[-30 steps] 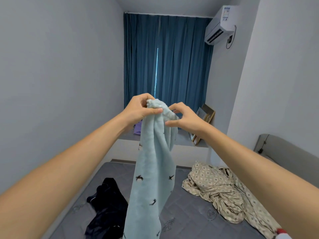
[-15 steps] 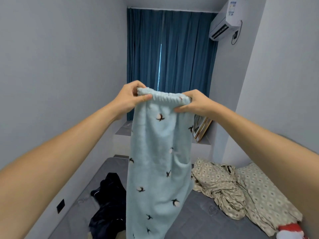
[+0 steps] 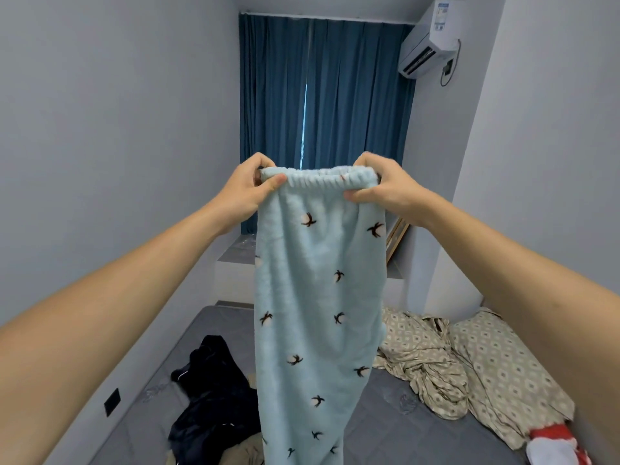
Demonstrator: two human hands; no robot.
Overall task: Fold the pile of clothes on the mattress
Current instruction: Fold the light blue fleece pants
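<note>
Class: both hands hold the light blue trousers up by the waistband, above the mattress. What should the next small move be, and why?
Probably lower the trousers flat onto the bare mattress. The left hand and right hand pinch the waistband ends, spread wide, and the cloth hangs straight, so it looks ready to lay down and fold.

A small home bedroom: a grey quilted mattress (image 3: pixel 396 427) fills the floor, a patterned beige pillow (image 3: pixel 503 370) on it, with long dark-blue curtains (image 3: pixel 335 95) and a white wall-mounted air conditioner (image 3: pixel 427 45).
</note>
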